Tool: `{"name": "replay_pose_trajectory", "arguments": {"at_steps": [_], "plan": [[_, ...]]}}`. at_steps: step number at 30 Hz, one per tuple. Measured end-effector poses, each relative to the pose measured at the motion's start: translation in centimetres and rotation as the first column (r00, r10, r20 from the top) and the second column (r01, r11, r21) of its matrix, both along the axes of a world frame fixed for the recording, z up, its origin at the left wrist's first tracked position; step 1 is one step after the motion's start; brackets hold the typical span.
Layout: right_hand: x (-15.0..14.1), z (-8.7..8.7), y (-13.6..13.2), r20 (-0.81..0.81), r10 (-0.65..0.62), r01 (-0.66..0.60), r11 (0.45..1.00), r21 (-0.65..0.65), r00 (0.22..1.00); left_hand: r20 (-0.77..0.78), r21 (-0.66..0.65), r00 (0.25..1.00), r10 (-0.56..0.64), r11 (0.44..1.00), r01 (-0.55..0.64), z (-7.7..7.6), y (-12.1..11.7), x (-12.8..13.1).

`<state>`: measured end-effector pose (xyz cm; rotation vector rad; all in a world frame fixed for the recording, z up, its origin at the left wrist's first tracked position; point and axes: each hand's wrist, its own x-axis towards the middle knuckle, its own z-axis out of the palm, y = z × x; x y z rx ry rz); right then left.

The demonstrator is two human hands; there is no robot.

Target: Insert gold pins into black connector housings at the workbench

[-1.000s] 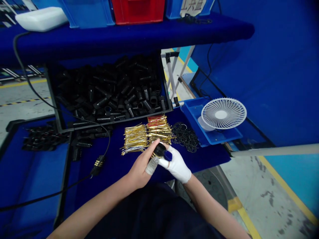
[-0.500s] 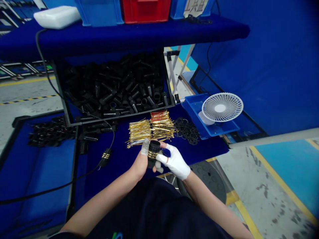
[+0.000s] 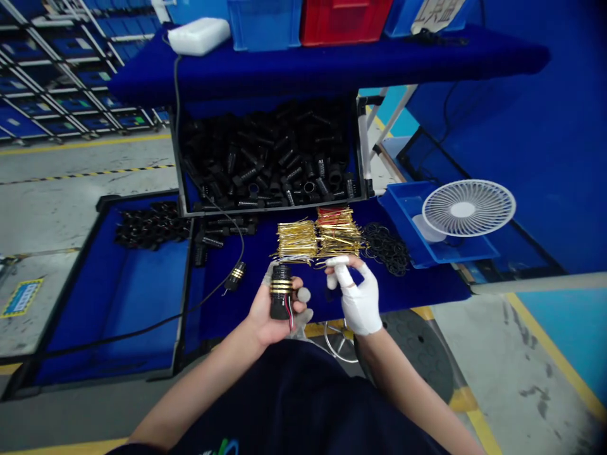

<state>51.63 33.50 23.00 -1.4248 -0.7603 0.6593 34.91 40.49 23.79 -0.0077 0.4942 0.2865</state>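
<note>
In my left hand (image 3: 265,316), with pale finger covers on some fingertips, a black ribbed cylindrical part (image 3: 281,292) stands upright, ringed by gold bands. Red and white wires hang down its front. My right hand (image 3: 361,300), in a white partial glove, is apart from the part, its fingers loosely bent; I see nothing between them. Its fingertips are at the near edge of two bundles of gold twist ties (image 3: 296,240), the right one with some red ties (image 3: 334,217) on top. A pile of thin black rings (image 3: 386,248) lies just beyond my right hand.
A tilted bin (image 3: 270,207) of black cylindrical parts stands behind. At left, a blue tray (image 3: 118,303) holds small black parts; a gold-banded part (image 3: 235,276) lies beside a cable. A white fan (image 3: 467,208) sits in a blue tray at right. A shelf (image 3: 332,66) overhangs.
My right hand has let go of the black part and moved right, toward the gold ties. The part stays in my left hand, its wires now showing. The view has swung left.
</note>
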Motion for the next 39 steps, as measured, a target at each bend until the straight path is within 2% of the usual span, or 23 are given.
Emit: {"name": "replay_pose_trajectory", "arguments": {"at_steps": [4,7,9,11,12,13,14,15,16,17,18,20,22,23,26,28,31,34,37,38,39], "plan": [[-0.8,-0.7,0.1,0.021,-0.025,0.025,1.000,-0.006,0.999,0.011,-0.032,0.999,0.051,0.998,-0.051,-0.1,-0.3,-1.6],[-1.2,-2.3,0.2,0.051,-0.035,0.035,0.999,-0.015,0.998,0.005,-0.015,0.997,0.079,0.997,-0.079,-0.4,-0.4,-2.4],[-1.2,-4.3,0.1,0.124,-0.057,0.056,0.998,0.008,0.991,-0.030,0.075,0.993,0.113,0.991,-0.111,-0.9,-0.5,-2.7],[-1.0,-6.8,0.0,0.216,-0.064,0.059,0.998,0.029,0.974,-0.145,0.309,0.976,0.160,0.945,-0.108,-1.9,-0.5,-3.2],[-0.8,-8.1,-0.1,0.260,-0.056,0.053,0.998,0.020,0.964,-0.246,0.480,0.948,0.201,0.875,-0.061,-2.6,-0.3,-3.5],[-0.6,-9.4,-0.1,0.300,-0.035,0.039,0.999,-0.009,0.953,-0.357,0.658,0.894,0.269,0.752,0.036,-3.4,-0.1,-3.9],[-0.4,-10.6,-0.2,0.336,-0.003,0.022,0.998,-0.051,0.942,-0.450,0.797,0.814,0.368,0.577,0.181,-4.2,0.2,-4.5],[-0.2,-11.5,-0.1,0.366,0.036,-0.002,0.996,-0.094,0.930,-0.505,0.858,0.716,0.482,0.369,0.357,-5.1,0.7,-5.0],[0.1,-12.2,0.1,0.390,0.078,-0.029,0.991,-0.129,0.917,-0.513,0.834,0.621,0.593,0.173,0.524,-6.1,1.3,-5.6],[0.4,-12.6,0.4,0.414,0.115,-0.057,0.987,-0.151,0.903,-0.497,0.750,0.540,0.679,0.023,0.661,-7.0,2.0,-6.2],[0.7,-12.7,0.9,0.441,0.145,-0.083,0.984,-0.157,0.886,-0.474,0.645,0.472,0.744,-0.072,0.761,-7.8,2.7,-6.8],[1.6,-12.1,2.7,0.513,0.172,-0.113,0.983,-0.146,0.841,-0.445,0.458,0.376,0.813,-0.154,0.875,-9.4,4.1,-7.7],[2.5,-10.7,5.3,0.606,0.202,-0.133,0.979,-0.157,0.769,-0.439,0.347,0.337,0.833,-0.188,0.919,-10.6,5.1,-8.2],[2.9,-10.0,6.9,0.658,0.243,-0.143,0.969,-0.203,0.713,-0.434,0.327,0.335,0.837,-0.200,0.924,-11.1,5.4,-8.4],[3.5,-8.2,12.1,0.733,0.444,-0.124,0.885,-0.449,0.515,-0.382,0.369,0.356,0.853,-0.212,0.905,-11.8,6.2,-9.2],[3.5,-7.8,15.5,0.718,0.529,-0.084,0.827,-0.557,0.452,-0.337,0.409,0.344,0.876,-0.193,0.892,-12.1,6.9,-10.2],[3.2,-8.3,19.3,0.688,0.579,-0.045,0.778,-0.626,0.438,-0.315,0.405,0.259,0.913,-0.117,0.907,-12.3,8.4,-12.5],[2.8,-8.7,20.5,0.677,0.585,-0.021,0.764,-0.645,0.446,-0.315,0.352,0.163,0.935,-0.044,0.935,-12.3,10.0,-14.9],[2.5,-8.6,19.4,0.700,0.540,-0.020,0.798,-0.602,0.468,-0.298,0.307,0.118,0.947,-0.022,0.952,-11.5,11.5,-16.3],[2.5,-8.4,18.8,0.711,0.506,-0.023,0.822,-0.569,0.488,-0.299,0.301,0.124,0.946,-0.029,0.953,-11.2,12.0,-16.4],[2.6,-8.2,18.2,0.712,0.446,-0.033,0.858,-0.513,0.542,-0.308,0.303,0.141,0.941,-0.044,0.952,-10.7,12.6,-16.3]]}}
